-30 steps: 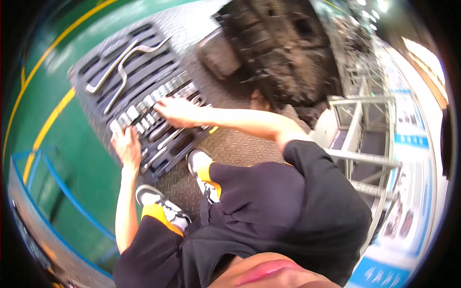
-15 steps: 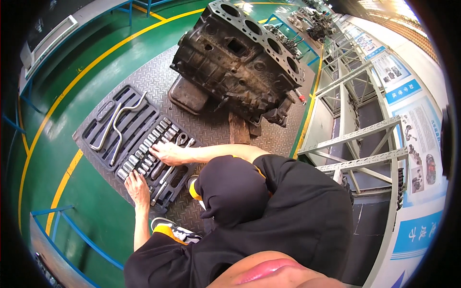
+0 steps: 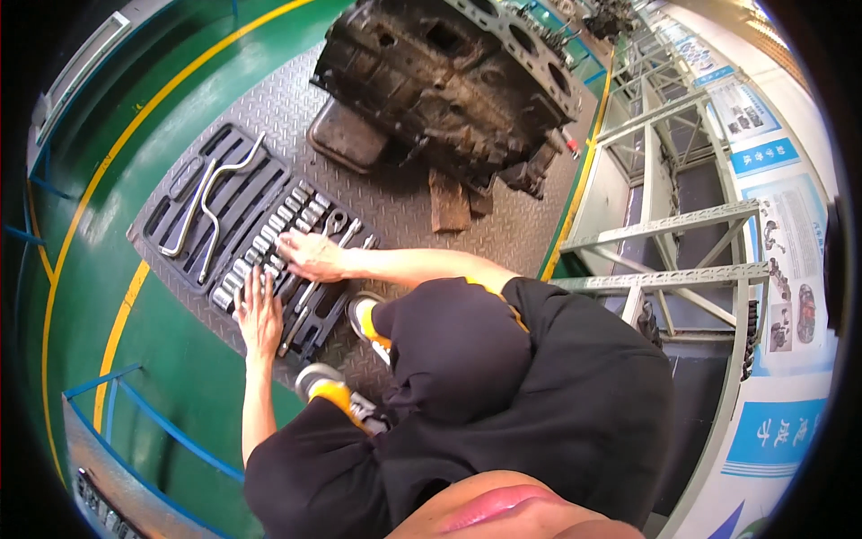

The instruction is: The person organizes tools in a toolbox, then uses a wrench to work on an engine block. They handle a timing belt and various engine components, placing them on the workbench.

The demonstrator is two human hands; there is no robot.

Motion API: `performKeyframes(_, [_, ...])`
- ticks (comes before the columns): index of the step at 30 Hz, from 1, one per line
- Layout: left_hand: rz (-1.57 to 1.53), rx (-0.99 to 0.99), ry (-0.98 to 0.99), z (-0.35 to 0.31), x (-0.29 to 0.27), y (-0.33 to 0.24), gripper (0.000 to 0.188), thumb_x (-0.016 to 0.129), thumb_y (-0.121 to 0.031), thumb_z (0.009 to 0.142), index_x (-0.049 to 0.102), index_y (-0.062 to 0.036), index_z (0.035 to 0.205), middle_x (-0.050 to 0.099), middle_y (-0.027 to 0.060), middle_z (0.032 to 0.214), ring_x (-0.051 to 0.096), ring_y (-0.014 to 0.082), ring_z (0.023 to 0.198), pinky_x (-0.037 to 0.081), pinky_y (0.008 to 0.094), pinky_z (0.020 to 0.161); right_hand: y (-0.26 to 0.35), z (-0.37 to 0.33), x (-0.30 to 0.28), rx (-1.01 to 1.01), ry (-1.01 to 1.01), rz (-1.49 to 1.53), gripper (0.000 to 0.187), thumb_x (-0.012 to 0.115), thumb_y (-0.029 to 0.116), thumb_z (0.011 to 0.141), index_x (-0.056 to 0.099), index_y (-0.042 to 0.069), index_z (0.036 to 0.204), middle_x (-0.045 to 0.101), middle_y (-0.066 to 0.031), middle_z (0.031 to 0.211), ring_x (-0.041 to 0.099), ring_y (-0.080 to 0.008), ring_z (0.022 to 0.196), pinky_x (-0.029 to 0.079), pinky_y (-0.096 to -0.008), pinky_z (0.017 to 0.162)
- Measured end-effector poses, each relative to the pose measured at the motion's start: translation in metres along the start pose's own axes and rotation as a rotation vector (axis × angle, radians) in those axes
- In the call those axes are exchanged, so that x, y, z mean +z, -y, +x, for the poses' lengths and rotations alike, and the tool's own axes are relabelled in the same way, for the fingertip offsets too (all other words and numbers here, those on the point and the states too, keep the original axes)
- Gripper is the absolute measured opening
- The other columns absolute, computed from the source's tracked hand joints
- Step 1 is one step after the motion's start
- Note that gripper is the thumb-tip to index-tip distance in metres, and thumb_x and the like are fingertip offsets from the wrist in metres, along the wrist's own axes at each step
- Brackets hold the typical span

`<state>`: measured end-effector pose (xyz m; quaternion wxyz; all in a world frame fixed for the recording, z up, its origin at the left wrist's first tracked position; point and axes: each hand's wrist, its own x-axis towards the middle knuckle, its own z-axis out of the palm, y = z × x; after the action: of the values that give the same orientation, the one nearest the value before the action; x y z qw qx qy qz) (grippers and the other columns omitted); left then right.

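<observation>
An open black socket-set case (image 3: 180,211) lies on the grey checker-plate floor, with rows of shiny sockets (image 3: 274,229) and long bent handles (image 3: 202,207) in its slots. My left hand (image 3: 259,314) rests flat on the near end of the case, fingers spread over the sockets. My right hand (image 3: 310,254) reaches across and its fingers touch the socket row in the middle of the case; whether it grips one is hidden. I crouch over the case in dark clothes, with my shoes (image 3: 359,314) just beside it.
A large rusty engine block (image 3: 449,72) stands on wooden blocks (image 3: 449,202) behind the case. A grey metal rack (image 3: 664,234) rises on the right by posters on the wall. Green floor with yellow lines (image 3: 117,332) and blue railing (image 3: 135,413) lies to the left.
The view has swung, so the case and engine block sit differently in the frame. Both hands stay on the socket rows; the right hand has shifted slightly along them.
</observation>
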<state>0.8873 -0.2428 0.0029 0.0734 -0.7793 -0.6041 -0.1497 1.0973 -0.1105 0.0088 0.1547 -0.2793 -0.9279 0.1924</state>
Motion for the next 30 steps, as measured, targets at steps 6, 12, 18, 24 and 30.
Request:
performKeyframes(6, [-0.151, 0.107, 0.264, 0.017, -0.002, 0.008, 0.058, 0.048, -0.036, 0.103, 0.046, -0.0009, 0.149, 0.046, 0.0169, 0.155, 0.038, 0.0306, 0.147, 0.019, 0.0514, 0.124, 0.000, -0.068, -0.039, 0.197, -0.414, 0.046, 0.033, 0.062, 0.013, 0.094, 0.064, 0.002, 0.125, 0.064, -0.0216, 0.114, 0.068, -0.0366, 0.092, 0.057, -0.0430, 0.083])
performKeyframes(12, [-0.094, 0.244, 0.270, 0.017, 0.012, 0.008, 0.066, 0.049, -0.043, 0.102, 0.041, -0.0028, 0.153, 0.044, 0.0157, 0.157, 0.035, 0.0306, 0.149, 0.018, 0.0558, 0.123, -0.005, -0.221, -0.127, 0.724, -0.709, -0.197, 0.019, 0.059, 0.008, 0.096, 0.069, 0.000, 0.110, 0.066, -0.0171, 0.108, 0.065, -0.0344, 0.102, 0.053, -0.0422, 0.090])
performKeyframes(18, [-0.168, 0.343, 0.431, 0.021, 0.021, 0.017, 0.073, 0.054, -0.037, 0.095, 0.035, -0.0017, 0.156, 0.036, 0.0182, 0.162, 0.026, 0.0335, 0.154, 0.019, 0.0545, 0.124, 0.011, -0.346, -0.219, 1.219, -1.048, -0.313, 0.019, 0.058, 0.011, 0.097, 0.072, 0.001, 0.105, 0.071, -0.0164, 0.100, 0.068, -0.0305, 0.096, 0.052, -0.0386, 0.087])
performKeyframes(24, [-0.291, 0.280, 0.420, 0.028, 0.013, 0.011, 0.071, 0.047, -0.041, 0.100, 0.034, -0.0031, 0.158, 0.031, 0.0201, 0.164, 0.026, 0.0357, 0.153, 0.016, 0.0530, 0.125, -0.015, -0.340, -0.342, 1.330, -1.082, 0.290, 0.031, 0.058, 0.024, 0.103, 0.072, 0.000, 0.115, 0.073, -0.0077, 0.104, 0.068, -0.0159, 0.083, 0.053, -0.0299, 0.075])
performKeyframes(30, [-0.252, 0.340, 0.297, 0.036, -0.008, 0.009, 0.058, 0.054, -0.024, 0.094, 0.048, -0.0030, 0.148, 0.050, 0.0243, 0.148, 0.047, 0.0375, 0.139, 0.035, 0.0508, 0.114, 0.034, -0.268, -0.512, 1.169, -0.722, -0.049, 0.038, 0.062, 0.032, 0.101, 0.070, 0.001, 0.122, 0.073, -0.0076, 0.108, 0.069, -0.0160, 0.090, 0.052, -0.0294, 0.080])
